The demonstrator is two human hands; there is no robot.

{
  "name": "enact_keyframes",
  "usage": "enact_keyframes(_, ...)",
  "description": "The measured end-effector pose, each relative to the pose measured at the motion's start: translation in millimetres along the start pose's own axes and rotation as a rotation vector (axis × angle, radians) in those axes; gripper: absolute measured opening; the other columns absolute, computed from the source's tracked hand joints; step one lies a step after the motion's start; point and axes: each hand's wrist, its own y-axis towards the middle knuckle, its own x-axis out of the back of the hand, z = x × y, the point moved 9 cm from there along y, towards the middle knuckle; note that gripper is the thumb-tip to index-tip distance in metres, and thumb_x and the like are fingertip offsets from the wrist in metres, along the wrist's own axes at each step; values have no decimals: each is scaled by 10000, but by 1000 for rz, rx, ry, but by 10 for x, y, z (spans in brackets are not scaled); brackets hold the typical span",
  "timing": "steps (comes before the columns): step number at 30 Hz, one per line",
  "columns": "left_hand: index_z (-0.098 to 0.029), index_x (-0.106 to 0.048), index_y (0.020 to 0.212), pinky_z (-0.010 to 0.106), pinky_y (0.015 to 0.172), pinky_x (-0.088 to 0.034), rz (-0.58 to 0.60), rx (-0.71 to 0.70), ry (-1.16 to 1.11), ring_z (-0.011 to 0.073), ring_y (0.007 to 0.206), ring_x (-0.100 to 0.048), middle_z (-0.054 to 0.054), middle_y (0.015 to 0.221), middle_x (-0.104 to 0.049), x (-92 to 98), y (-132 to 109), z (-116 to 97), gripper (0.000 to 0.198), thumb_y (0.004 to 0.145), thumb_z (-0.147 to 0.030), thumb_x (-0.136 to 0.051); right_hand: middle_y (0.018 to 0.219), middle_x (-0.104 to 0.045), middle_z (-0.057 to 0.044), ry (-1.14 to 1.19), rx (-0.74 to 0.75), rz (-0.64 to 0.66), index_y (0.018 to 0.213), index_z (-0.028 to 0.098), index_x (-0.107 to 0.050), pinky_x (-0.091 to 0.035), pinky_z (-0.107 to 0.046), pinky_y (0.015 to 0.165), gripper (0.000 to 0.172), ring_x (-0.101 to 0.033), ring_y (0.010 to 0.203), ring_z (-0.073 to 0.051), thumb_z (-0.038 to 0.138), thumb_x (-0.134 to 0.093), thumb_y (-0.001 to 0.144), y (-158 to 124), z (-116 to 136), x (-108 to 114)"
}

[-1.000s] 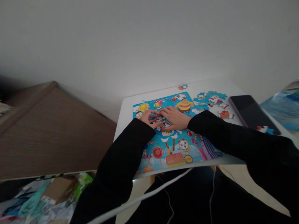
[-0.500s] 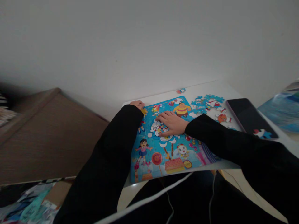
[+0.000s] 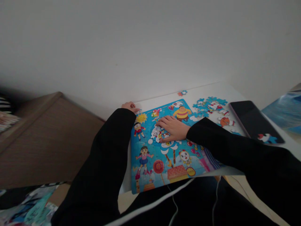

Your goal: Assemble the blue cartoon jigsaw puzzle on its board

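Observation:
A colourful cartoon jigsaw puzzle board (image 3: pixel 150 163) lies on a small white table (image 3: pixel 207 91). My right hand (image 3: pixel 173 128) rests flat on the middle of the puzzle, fingers stretched out over the white-and-blue figure. My left hand (image 3: pixel 129 106) reaches to the table's far left corner, just beyond the puzzle's top left edge; its fingers are curled and mostly hidden behind my black sleeve. Loose blue puzzle pieces (image 3: pixel 209 105) lie in a heap to the right of the board.
A dark phone (image 3: pixel 252 121) lies right of the loose pieces, with a piece (image 3: pixel 264 137) on its near end. One stray piece (image 3: pixel 182 93) sits near the wall. A brown wooden surface (image 3: pixel 47 138) stands left. White cables (image 3: pixel 150 204) cross my lap.
My left hand left the puzzle's middle and moved up and left to the table's far corner. My right hand stayed flat on the puzzle.

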Motion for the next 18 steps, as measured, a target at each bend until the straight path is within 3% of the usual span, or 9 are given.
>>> enact_keyframes(3, -158, -586, 1047, 354, 928, -380, -116, 89, 4, 278, 1075, -523, 141, 1123, -567, 80, -40, 148, 402, 727, -393, -648, 1166, -527, -140, -3, -4, -2, 1204, 115, -500, -349, -441, 899, 727, -441, 1059, -301, 690, -419, 766, -5, -1, 1)
enact_keyframes(6, -175, -484, 1238, 363, 972, -366, -140, 142, -46, 278, 1152, -489, 163, 1257, -495, 70, -90, 274, 504, 811, -439, -539, 1189, -521, -145, 0, -2, -5, 1235, 112, -482, -349, -439, 909, 722, -443, 1079, -298, 665, -438, 773, -10, -6, -9)
enact_keyframes(11, -106, -448, 1287, 386, 997, -357, -90, 195, -174, 335, 1210, -443, 210, 1328, -443, -11, -140, 408, 717, 691, -417, -697, 1266, -490, -154, 2, 11, -5, 1290, 114, -440, -338, -438, 934, 662, -430, 1135, -289, 580, -445, 819, -11, -7, -24)
enact_keyframes(18, -120, -594, 1136, 335, 953, -404, -126, 135, -381, 285, 1148, -516, 139, 1175, -594, 61, -251, 507, 432, 748, -298, -658, 1173, -530, -142, -35, 7, -7, 1270, 114, -469, -366, -428, 872, 631, -457, 1046, -291, 558, -447, 822, 1, -9, -10)
